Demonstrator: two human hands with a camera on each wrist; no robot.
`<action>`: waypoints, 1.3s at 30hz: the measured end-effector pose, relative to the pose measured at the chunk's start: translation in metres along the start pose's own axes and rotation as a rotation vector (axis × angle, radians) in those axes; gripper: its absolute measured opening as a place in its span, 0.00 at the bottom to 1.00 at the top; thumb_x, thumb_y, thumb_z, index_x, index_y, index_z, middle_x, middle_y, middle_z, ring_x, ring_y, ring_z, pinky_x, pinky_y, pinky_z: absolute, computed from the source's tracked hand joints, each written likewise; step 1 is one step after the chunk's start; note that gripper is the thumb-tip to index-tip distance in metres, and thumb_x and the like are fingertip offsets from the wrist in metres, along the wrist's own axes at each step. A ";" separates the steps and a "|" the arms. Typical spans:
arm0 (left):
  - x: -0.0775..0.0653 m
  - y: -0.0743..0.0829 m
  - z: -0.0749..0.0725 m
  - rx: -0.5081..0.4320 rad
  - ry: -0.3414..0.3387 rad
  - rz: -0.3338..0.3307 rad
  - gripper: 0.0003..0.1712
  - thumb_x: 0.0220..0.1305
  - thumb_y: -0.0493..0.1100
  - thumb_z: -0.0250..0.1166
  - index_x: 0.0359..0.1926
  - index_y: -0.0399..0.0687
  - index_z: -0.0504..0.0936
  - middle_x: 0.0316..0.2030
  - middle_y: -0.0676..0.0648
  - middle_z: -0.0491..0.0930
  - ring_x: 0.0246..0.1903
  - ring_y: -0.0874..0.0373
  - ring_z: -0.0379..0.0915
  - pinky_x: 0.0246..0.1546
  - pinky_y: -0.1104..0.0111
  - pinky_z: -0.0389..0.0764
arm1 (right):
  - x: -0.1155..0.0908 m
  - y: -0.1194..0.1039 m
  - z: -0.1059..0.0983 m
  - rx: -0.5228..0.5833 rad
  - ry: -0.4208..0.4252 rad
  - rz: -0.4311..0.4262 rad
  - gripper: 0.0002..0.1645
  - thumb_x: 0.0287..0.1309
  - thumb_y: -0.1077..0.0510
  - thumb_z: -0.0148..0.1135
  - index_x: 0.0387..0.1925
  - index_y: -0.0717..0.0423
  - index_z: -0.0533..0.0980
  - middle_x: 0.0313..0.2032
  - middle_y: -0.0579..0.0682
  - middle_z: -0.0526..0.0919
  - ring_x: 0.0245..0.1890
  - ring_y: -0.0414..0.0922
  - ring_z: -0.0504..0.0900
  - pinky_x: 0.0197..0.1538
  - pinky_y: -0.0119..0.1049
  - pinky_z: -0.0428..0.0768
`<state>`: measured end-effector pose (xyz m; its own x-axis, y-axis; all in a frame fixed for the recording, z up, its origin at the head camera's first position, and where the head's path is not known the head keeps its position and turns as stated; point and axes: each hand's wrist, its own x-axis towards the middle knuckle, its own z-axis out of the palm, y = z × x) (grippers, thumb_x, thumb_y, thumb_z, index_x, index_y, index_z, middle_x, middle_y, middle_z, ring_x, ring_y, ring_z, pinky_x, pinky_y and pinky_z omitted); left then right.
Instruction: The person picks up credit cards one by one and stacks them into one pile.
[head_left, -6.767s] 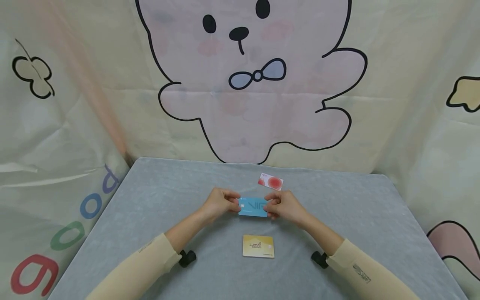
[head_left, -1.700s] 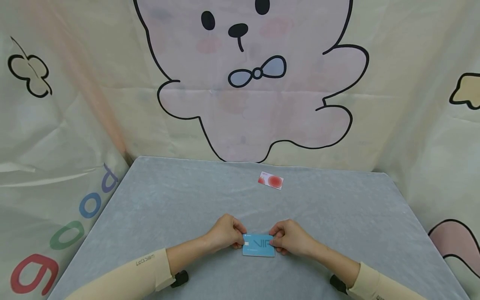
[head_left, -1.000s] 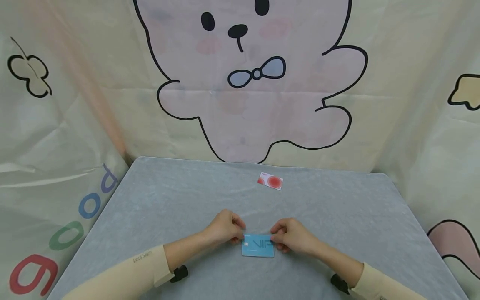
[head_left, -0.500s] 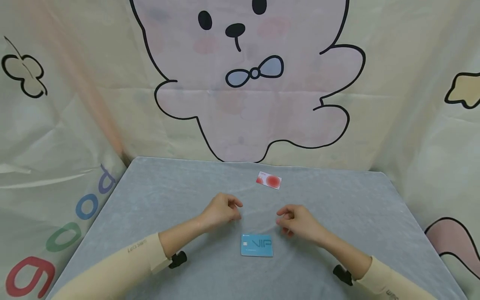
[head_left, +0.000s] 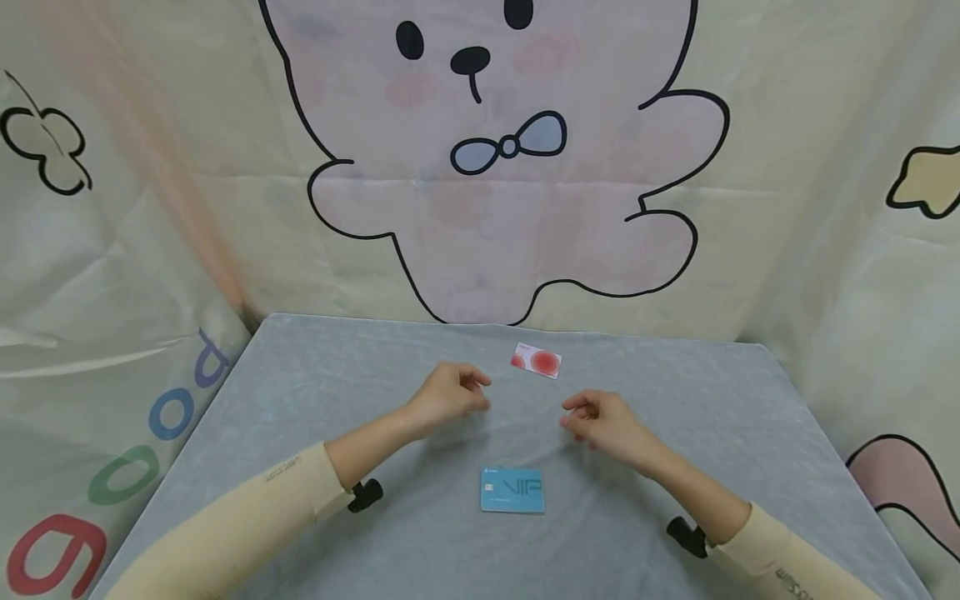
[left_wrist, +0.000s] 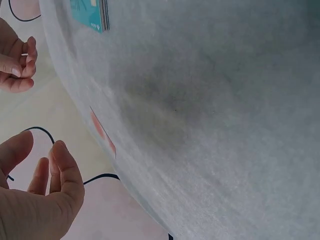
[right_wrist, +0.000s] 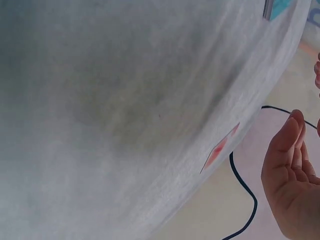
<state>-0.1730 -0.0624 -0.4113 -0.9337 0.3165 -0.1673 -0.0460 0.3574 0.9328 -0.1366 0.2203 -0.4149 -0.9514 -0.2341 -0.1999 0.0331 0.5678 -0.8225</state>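
Note:
A blue card marked VIP (head_left: 512, 490) lies flat on top of a small stack, whose layered edge shows in the left wrist view. Farther back on the cloth lies a white card with red circles (head_left: 536, 360), slightly turned. My left hand (head_left: 448, 395) hovers to the left and a little in front of the red-and-white card, thumb and fingers apart and holding nothing. On the other side my right hand (head_left: 609, 425) is raised over the cloth, its fingers loosely bent with nothing in them. Neither hand touches a card.
A grey-blue cloth (head_left: 360, 367) covers the table. Behind it hangs a pale curtain (head_left: 510, 225) printed with a bear, and printed side curtains stand close to both table edges. Dark camera mounts (head_left: 365, 495) sit at both wrists.
The blue card was brought down onto the yellow card, which it now hides. Both hands then let go and moved away toward the back, on either side of the red-and-white card.

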 end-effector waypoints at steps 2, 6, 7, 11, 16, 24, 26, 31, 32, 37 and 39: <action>0.003 0.001 0.000 0.002 -0.002 -0.002 0.16 0.60 0.31 0.73 0.50 0.36 0.87 0.30 0.46 0.79 0.24 0.57 0.71 0.31 0.67 0.77 | 0.002 0.000 -0.003 -0.004 0.013 -0.001 0.21 0.67 0.59 0.68 0.55 0.70 0.78 0.37 0.58 0.85 0.35 0.55 0.82 0.34 0.37 0.81; 0.010 0.003 0.001 0.005 -0.002 0.004 0.17 0.60 0.31 0.73 0.51 0.36 0.86 0.30 0.46 0.78 0.23 0.57 0.70 0.29 0.68 0.75 | 0.006 0.001 -0.008 0.000 0.043 -0.007 0.22 0.68 0.57 0.69 0.56 0.69 0.78 0.38 0.59 0.85 0.37 0.56 0.82 0.35 0.36 0.81; 0.011 0.003 0.002 0.002 0.000 0.003 0.18 0.60 0.31 0.73 0.52 0.35 0.86 0.29 0.46 0.78 0.23 0.58 0.69 0.29 0.68 0.75 | 0.008 0.001 -0.009 0.001 0.052 -0.011 0.23 0.68 0.57 0.69 0.56 0.70 0.78 0.38 0.60 0.85 0.37 0.56 0.82 0.36 0.36 0.81; 0.018 0.005 0.003 0.004 0.024 -0.005 0.19 0.60 0.31 0.73 0.53 0.34 0.85 0.30 0.46 0.78 0.22 0.59 0.69 0.27 0.69 0.73 | 0.014 0.003 -0.012 0.007 0.083 -0.027 0.23 0.68 0.57 0.69 0.56 0.70 0.78 0.39 0.58 0.85 0.37 0.56 0.82 0.35 0.35 0.81; 0.027 0.006 0.005 0.031 0.052 -0.010 0.20 0.61 0.33 0.74 0.54 0.35 0.85 0.31 0.45 0.78 0.26 0.57 0.70 0.29 0.69 0.73 | 0.023 0.006 -0.015 0.018 0.101 -0.038 0.24 0.67 0.58 0.70 0.57 0.69 0.78 0.41 0.55 0.85 0.39 0.59 0.82 0.35 0.36 0.82; 0.048 0.007 0.004 0.022 0.057 -0.002 0.22 0.62 0.34 0.74 0.57 0.38 0.84 0.35 0.45 0.79 0.29 0.55 0.73 0.30 0.69 0.75 | 0.034 0.012 -0.023 0.010 0.133 -0.040 0.27 0.66 0.58 0.71 0.60 0.69 0.77 0.45 0.57 0.85 0.42 0.61 0.83 0.36 0.36 0.83; 0.054 0.006 0.004 0.005 0.056 -0.010 0.23 0.62 0.34 0.74 0.58 0.38 0.83 0.35 0.45 0.80 0.29 0.55 0.74 0.30 0.69 0.76 | 0.037 0.013 -0.025 0.018 0.135 -0.038 0.28 0.66 0.58 0.71 0.61 0.70 0.76 0.45 0.58 0.85 0.42 0.61 0.83 0.36 0.36 0.83; 0.067 0.002 0.005 -0.017 0.057 -0.037 0.25 0.61 0.31 0.73 0.60 0.35 0.82 0.34 0.45 0.80 0.28 0.57 0.73 0.29 0.69 0.76 | 0.047 0.015 -0.028 0.030 0.149 -0.018 0.29 0.65 0.58 0.71 0.62 0.70 0.75 0.46 0.59 0.84 0.41 0.56 0.83 0.36 0.36 0.82; 0.070 0.001 0.006 -0.017 0.059 -0.046 0.25 0.61 0.31 0.73 0.61 0.35 0.81 0.35 0.45 0.80 0.28 0.57 0.73 0.29 0.69 0.76 | 0.049 0.015 -0.028 0.030 0.154 -0.011 0.29 0.65 0.58 0.71 0.62 0.70 0.75 0.47 0.59 0.84 0.42 0.56 0.83 0.36 0.35 0.83; 0.084 0.001 0.010 -0.024 0.067 -0.069 0.28 0.61 0.31 0.73 0.63 0.33 0.80 0.39 0.43 0.81 0.35 0.51 0.79 0.31 0.69 0.78 | 0.059 0.018 -0.031 0.042 0.167 0.016 0.30 0.67 0.57 0.69 0.64 0.70 0.74 0.48 0.59 0.83 0.43 0.57 0.82 0.37 0.34 0.82; 0.090 0.001 0.013 -0.015 0.070 -0.066 0.28 0.60 0.31 0.72 0.63 0.33 0.80 0.41 0.41 0.81 0.36 0.50 0.79 0.31 0.68 0.78 | 0.063 0.019 -0.032 0.054 0.168 0.025 0.31 0.67 0.57 0.69 0.65 0.70 0.73 0.49 0.60 0.82 0.43 0.56 0.82 0.37 0.35 0.82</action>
<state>-0.2522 -0.0222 -0.4295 -0.9510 0.2305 -0.2061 -0.1127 0.3625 0.9251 -0.2060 0.2420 -0.4262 -0.9876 -0.0828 -0.1330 0.0699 0.5273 -0.8468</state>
